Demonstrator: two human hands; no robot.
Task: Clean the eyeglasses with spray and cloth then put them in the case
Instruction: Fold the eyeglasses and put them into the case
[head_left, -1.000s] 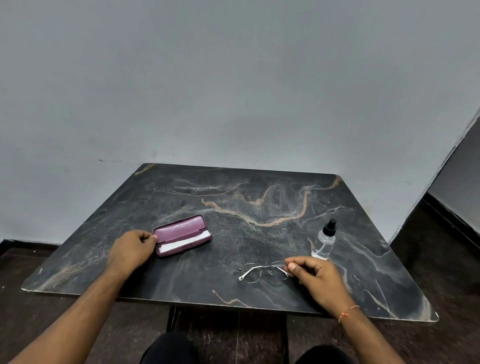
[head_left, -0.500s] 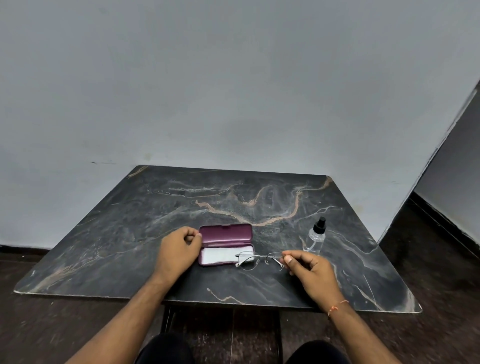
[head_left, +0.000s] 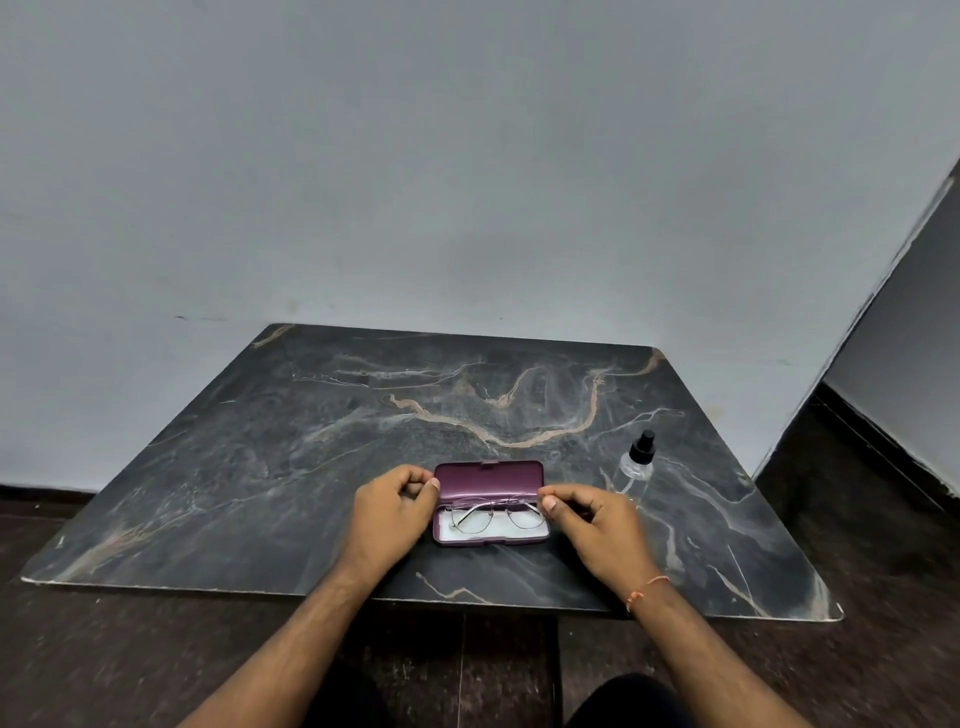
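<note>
A maroon eyeglass case (head_left: 489, 479) lies open near the table's front edge, lid raised toward the wall, white lining inside. Thin metal-framed eyeglasses (head_left: 496, 517) rest in the case's white tray. My left hand (head_left: 390, 512) is curled at the case's left end, its fingertips touching the case edge. My right hand (head_left: 592, 522) is at the case's right end, thumb and forefinger pinched at the right corner of the eyeglasses. A clear spray bottle (head_left: 636, 467) with a black cap stands upright just right of the case. No separate cloth shows.
The dark marble table (head_left: 311, 467) stands against a grey wall. Its front edge runs just below my wrists. Dark floor lies around it, and my knees show at the bottom of the view.
My left hand slid the case right to the table's middle front. My right hand carried the eyeglasses left and set them in the case. The view shifted with my head.
</note>
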